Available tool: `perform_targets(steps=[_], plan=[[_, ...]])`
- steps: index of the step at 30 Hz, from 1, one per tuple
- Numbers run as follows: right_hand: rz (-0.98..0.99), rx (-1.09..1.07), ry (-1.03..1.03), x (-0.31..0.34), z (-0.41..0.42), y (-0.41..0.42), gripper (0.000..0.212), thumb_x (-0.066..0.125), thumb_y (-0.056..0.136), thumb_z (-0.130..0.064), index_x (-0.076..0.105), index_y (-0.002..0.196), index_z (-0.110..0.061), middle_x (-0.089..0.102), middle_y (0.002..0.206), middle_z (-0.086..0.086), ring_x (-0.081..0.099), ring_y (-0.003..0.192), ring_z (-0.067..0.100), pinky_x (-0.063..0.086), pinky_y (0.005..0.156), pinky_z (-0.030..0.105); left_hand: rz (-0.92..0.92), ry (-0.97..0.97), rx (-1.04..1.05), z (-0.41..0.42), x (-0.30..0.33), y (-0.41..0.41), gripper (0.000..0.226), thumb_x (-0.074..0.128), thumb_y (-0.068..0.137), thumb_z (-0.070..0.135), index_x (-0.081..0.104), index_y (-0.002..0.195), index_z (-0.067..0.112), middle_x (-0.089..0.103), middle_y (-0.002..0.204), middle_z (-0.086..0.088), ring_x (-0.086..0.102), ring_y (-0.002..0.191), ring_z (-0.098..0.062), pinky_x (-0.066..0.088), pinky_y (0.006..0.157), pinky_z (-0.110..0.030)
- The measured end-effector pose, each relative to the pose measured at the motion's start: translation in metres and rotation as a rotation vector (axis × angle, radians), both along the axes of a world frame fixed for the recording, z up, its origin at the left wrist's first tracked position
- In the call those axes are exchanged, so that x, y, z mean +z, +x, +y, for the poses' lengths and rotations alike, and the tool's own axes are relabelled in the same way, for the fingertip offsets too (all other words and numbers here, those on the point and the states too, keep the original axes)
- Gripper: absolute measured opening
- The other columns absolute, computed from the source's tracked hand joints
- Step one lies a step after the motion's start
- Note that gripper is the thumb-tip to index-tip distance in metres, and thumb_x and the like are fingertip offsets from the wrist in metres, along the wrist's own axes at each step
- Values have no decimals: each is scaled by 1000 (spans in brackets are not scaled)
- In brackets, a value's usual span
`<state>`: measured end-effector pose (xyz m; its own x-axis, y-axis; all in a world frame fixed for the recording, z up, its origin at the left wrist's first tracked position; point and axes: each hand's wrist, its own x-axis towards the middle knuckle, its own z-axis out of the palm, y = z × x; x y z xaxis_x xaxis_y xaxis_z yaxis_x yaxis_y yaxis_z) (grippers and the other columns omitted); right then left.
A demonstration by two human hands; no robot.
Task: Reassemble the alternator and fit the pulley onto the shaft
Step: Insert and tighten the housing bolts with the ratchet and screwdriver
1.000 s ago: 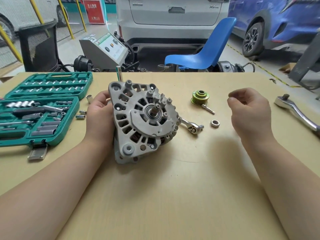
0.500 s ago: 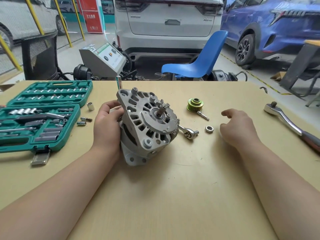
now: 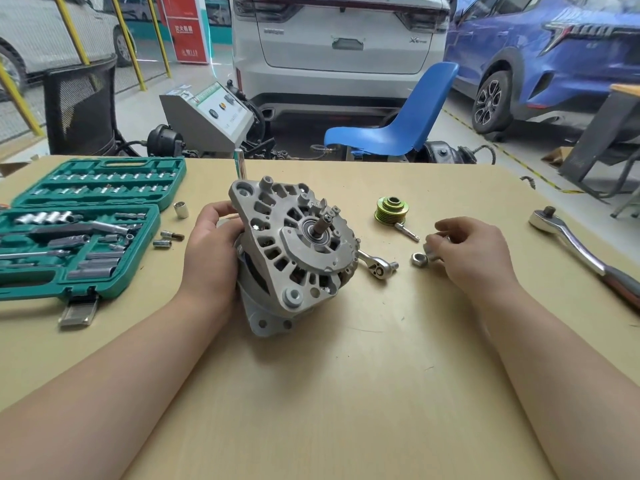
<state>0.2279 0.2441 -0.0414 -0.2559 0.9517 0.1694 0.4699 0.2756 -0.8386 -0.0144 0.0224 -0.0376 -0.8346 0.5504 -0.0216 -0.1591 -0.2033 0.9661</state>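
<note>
Head view: the right hand (image 3: 474, 258) has dropped from mid-air to the tabletop (image 3: 346, 393), its fingers (image 3: 437, 241) now pinching a small metal piece beside the nut (image 3: 418, 259); likely the spacer that goes on before the pulley (image 3: 392, 210). The left hand (image 3: 211, 252) keeps gripping the alternator (image 3: 294, 251), propped tilted, shaft (image 3: 322, 225) bare. The car badge and red sign are unreadable.

this is a car workshop or a garage for training. behind the wooden table (image 3: 346, 393) a white car (image 3: 339, 46) and a blue car (image 3: 540, 57) are parked on a concrete floor with yellow lines. on the table lie an open green socket set (image 3: 79, 230), loose sockets and a big ratchet wrench (image 3: 581, 251). a grey test machine (image 3: 207, 112) and a blue chair (image 3: 398, 126) stand near the cars.
</note>
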Motion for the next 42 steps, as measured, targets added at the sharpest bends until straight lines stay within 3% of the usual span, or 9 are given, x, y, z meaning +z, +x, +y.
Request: perform_targets(steps=[4,7,12,14,20,24,29,34,42], plan=[[679,79,-664,8,-9,-9,24,65,106,-19,69,100,4,73,75,12,69,59,20,55,50,23,-14,9,-6,0,-1,-1,34,58,81,15,68,114,21,78,100,-23,75,85,-38,61,75,-52],[734,123,-828,7,-13,-10,29,61,108,-29,66,102,-1,70,80,15,62,57,20,44,41,20,-7,7,-4,-1,-3,-1,32,58,82,15,69,111,22,78,99,-22,75,85,-38,62,74,-53],[294,11,-155,3,-3,-4,16,72,100,-28,73,101,-12,76,71,-4,65,55,4,47,61,25,12,4,6,-2,-3,-1,27,58,81,15,72,99,30,78,95,-20,74,82,-36,59,77,-56],[98,-16,69,2,3,-3,11,73,98,-25,71,106,-18,75,84,-10,68,64,-6,47,69,18,29,-9,9,-3,-3,-1,26,59,80,16,71,96,32,77,93,-19,73,82,-35,57,78,-55],[-254,49,149,-11,11,-9,20,73,96,-20,75,115,-20,72,106,0,61,102,18,40,88,25,188,-67,89,-3,2,3,20,65,84,39,66,105,37,73,123,-8,71,116,-28,54,103,-55],[-241,73,277,-6,-3,-12,21,68,100,-24,75,120,-20,74,118,-2,59,119,25,38,94,28,352,-48,163,-4,0,5,16,51,107,46,61,115,37,67,130,-6,61,129,-27,44,114,-58],[250,342,292,17,-69,-38,12,70,96,-36,77,105,-31,76,93,-18,69,90,2,52,82,21,406,-45,194,-4,2,9,21,44,112,36,61,120,27,67,126,0,60,124,-18,46,112,-45],[180,555,297,32,-103,-59,32,69,92,-45,77,117,-29,72,100,-18,66,100,6,48,86,24,337,-22,167,-3,0,6,20,45,112,38,61,116,26,71,119,-4,65,116,-18,49,95,-33],[177,538,367,35,-106,-72,12,76,91,-34,79,99,-26,71,92,-16,63,91,6,41,75,16,285,-7,167,-1,-2,5,20,45,112,38,61,105,29,67,94,19,60,87,9,42,70,-7]])
